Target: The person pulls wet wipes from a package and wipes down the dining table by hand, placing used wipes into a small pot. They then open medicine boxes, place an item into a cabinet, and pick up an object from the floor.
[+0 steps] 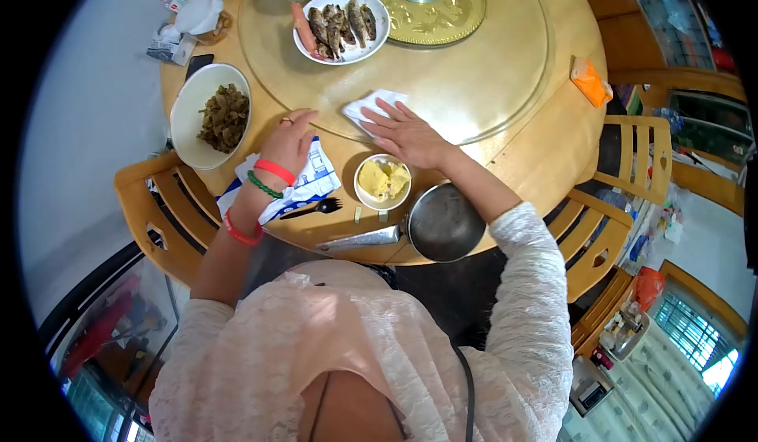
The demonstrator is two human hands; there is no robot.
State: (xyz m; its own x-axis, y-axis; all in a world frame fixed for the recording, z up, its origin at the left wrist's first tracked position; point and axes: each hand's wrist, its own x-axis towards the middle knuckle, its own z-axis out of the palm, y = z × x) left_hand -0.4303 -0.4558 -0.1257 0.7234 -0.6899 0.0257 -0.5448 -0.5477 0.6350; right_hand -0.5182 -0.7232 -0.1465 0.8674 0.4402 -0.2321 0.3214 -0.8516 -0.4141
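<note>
Hands apart: keep R hand (414, 140) flat, fingers spread, on mid-frame white cloth (357, 111), clear of bowl (382, 207) just below; L hand's (284, 147) grip, left of ctr, unclear.

A pale wall (99, 118) stands at upper left; slatted wooden chairs (130, 197) flank the round wooden surface (572, 39); daylight brightens a gridded window (691, 324) at lower right.

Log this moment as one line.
right hand: spread on white cloth | left hand: near blue-white packet | nearby: small bowl, pan
</note>
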